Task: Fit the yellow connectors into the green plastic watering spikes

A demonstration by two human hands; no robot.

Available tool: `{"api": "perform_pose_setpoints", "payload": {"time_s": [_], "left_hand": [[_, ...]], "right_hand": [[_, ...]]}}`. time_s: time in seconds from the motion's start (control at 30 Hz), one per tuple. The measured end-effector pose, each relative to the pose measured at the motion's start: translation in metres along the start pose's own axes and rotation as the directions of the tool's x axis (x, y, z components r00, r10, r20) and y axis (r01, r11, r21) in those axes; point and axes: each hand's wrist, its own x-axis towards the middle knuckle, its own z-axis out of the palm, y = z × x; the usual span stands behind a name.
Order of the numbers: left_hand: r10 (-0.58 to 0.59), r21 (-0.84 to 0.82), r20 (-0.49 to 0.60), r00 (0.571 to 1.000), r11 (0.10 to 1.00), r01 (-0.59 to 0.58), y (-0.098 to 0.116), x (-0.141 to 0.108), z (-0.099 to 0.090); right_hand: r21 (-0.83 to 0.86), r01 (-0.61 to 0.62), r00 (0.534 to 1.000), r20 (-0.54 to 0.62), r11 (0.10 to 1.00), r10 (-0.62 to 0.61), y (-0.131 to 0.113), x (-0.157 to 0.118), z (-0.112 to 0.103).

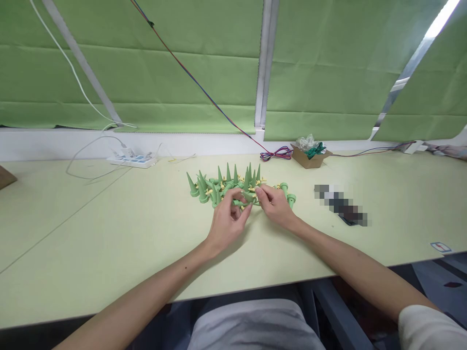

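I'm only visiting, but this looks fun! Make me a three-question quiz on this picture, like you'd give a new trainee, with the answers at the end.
1. True or false: in the picture, the power strip lies to the left of the cardboard box.

2. What does the left hand hold?
A) a cup
B) a green cone
C) a pair of scissors

3. Fill in the colour: the window blinds beyond the table are ____.

Key: 1 true; 2 B; 3 green.
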Motion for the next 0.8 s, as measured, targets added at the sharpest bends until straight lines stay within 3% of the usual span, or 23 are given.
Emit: {"api": "perform_pose_setpoints", "payload": {"time_s": [0.2, 0.4, 0.63, 0.8], "left_hand": [[-0.128, -0.083, 0.058, 0.990, 0.988, 0.133, 0.0014, 0.0025, -0.0020], [-0.230, -0.163, 0.177, 0.957, 0.952, 0.259, -0.0024, 0.0040, -0.0012], [-0.243, -0.193, 0.230, 0.942, 0.938, 0.289, 0.0050, 0.0049, -0.0033], [-0.198, -0.132, 0.203, 0.959, 0.965, 0.227, 0.0050, 0.0036, -0.0032]], "right_hand": [[0.084, -0.021, 0.998, -0.063, 0.996, 0.026, 0.0000, -0.0008, -0.0008], [0.064, 0.067, 0.998, 0.016, 0.996, -0.068, -0.0055, -0.0030, -0.0026], [0.076, 0.074, 0.995, 0.058, 0.994, -0.078, -0.0039, -0.0030, -0.0032], [0.054, 0.041, 0.998, 0.056, 0.998, -0.043, -0.0029, -0.0017, -0.0028]]}}
